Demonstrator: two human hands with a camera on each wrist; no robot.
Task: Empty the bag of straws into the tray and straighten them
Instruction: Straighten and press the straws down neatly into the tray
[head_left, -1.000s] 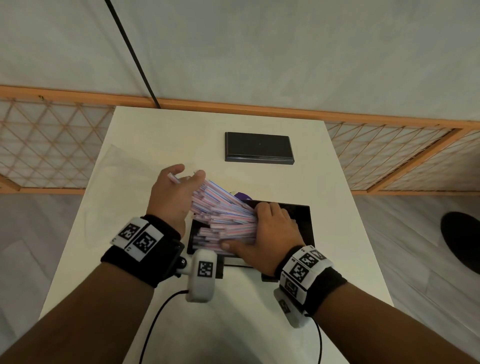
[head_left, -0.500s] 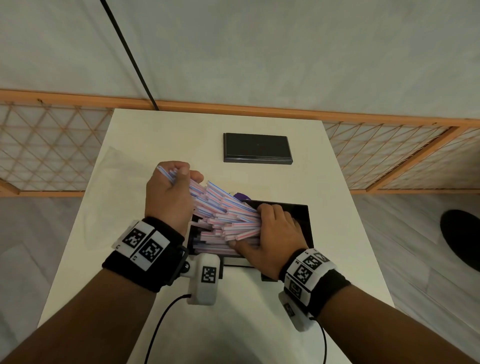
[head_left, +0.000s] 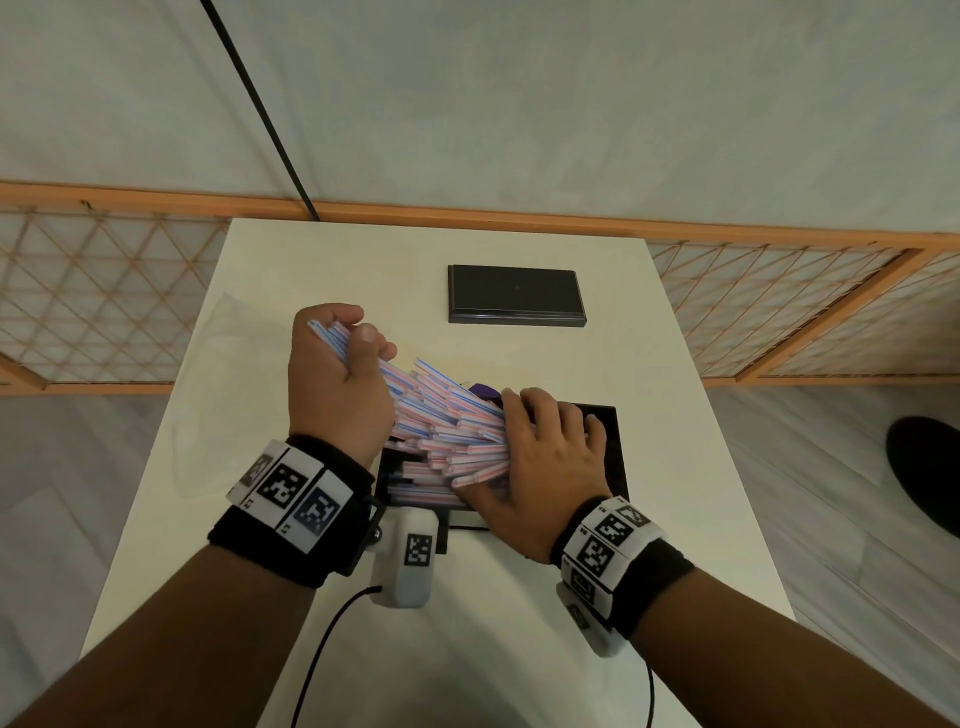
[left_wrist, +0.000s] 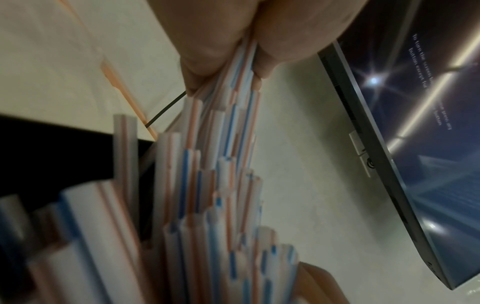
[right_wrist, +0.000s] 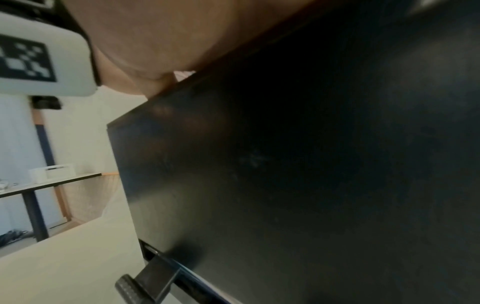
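A heap of red- and blue-striped white straws (head_left: 447, 436) lies fanned out in the black tray (head_left: 619, 467) near the table's front. My left hand (head_left: 337, 374) is raised above the tray's left end. It pinches the left ends of a few straws (left_wrist: 241, 67) between thumb and fingers. My right hand (head_left: 545, 457) lies with fingers fairly straight on the right ends of the heap, pressing them down inside the tray. The right wrist view shows only my palm (right_wrist: 155, 41) and the tray's dark wall (right_wrist: 285, 164). A clear empty bag (head_left: 228, 364) lies flat on the table to the left.
A second black tray or lid (head_left: 517, 296) sits at the table's far middle. A small purple thing (head_left: 485, 388) peeks out behind the straws. A monitor (left_wrist: 415, 144) shows in the left wrist view. An orange lattice fence (head_left: 104, 296) runs behind the table.
My left hand has closed on a few straw ends and lifted them up and away to the left, fanning the heap. The right hand has stayed on the straws' right ends.
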